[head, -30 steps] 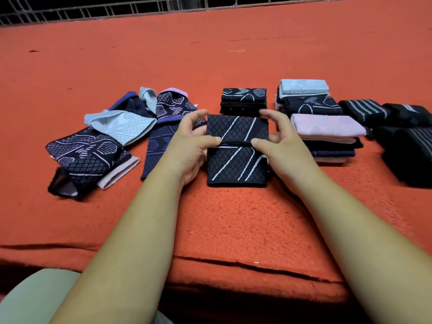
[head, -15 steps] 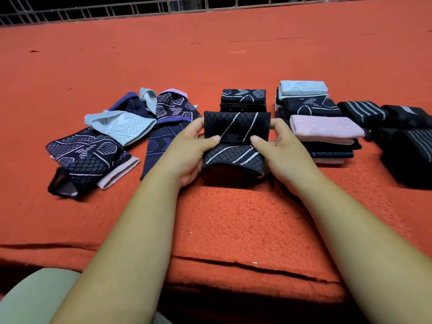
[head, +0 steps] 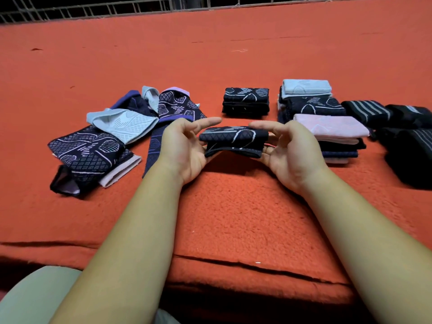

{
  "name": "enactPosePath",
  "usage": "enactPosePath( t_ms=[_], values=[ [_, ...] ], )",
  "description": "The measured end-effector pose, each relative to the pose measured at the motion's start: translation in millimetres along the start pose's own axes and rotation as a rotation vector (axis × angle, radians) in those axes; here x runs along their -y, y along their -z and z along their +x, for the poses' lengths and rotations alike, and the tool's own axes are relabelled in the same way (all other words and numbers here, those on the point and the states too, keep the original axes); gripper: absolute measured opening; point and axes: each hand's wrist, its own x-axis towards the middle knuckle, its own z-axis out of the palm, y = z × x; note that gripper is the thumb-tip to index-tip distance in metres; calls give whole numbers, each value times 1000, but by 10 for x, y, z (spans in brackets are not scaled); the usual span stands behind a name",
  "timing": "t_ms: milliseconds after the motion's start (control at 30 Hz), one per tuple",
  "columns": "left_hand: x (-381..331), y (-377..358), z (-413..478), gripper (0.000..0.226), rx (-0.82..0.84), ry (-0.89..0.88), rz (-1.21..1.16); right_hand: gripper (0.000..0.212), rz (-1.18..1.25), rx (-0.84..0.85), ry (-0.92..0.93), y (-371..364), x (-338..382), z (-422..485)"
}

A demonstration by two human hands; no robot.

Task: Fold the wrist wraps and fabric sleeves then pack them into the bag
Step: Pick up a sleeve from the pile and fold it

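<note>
a heap of unfolded patterned sleeves point(head: 105, 141) lay left on the orange counter point(head: 233, 206). the left hand point(head: 184, 148) pinched one end of a folded dark sleeve point(head: 233, 141), the right hand point(head: 292, 150) the other, holding it just above the counter, long axis running left to right. a small folded stack point(head: 245, 99) sat straight beyond it; taller folded stacks point(head: 327, 129) lay just beside the right hand (the nearer hand to them). no bag showed; no writing was legible.

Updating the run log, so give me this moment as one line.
phase: folding | left hand, right hand: gripping folded dark sleeve | right: folded stacks | left: unfolded pile | surface: orange mat
</note>
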Motion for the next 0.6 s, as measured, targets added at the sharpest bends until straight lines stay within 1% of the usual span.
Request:
enactPosePath(
  t_ms=[33,100,133,233,300,367,400,467,500,567,600],
  values=[
    [6,-10,-4,54,18,6,33,37,-39,-6,-3,7,-3,2],
    [38,-35,4,41,28,-19,150,18,-179,11,-12,14,-16,0],
    [58,-41,11,35,21,-39,226,17,-242,24,-5,16,-31,-5],
    [142,-14,47,42,-26,-59,370,41,-345,21,64,40,-83,-17],
    [182,0,60,40,-53,-75,417,46,-450,13,136,28,-82,-42],
    [199,-7,63,42,-85,-96,423,36,-551,-17,181,27,-67,-60],
    [200,-14,62,48,-110,-112,414,28,-589,-49,193,39,-71,-59],
    [201,-24,67,60,-190,-161,422,17,-717,-116,225,78,-98,-17],
    [202,-33,63,60,-246,-195,456,13,-795,-143,240,92,-113,2],
    [214,-45,72,53,-328,-279,557,10,-875,-183,270,107,-154,34],
    [217,-62,67,46,-340,-318,624,10,-902,-204,286,104,-177,45]
  ],
)
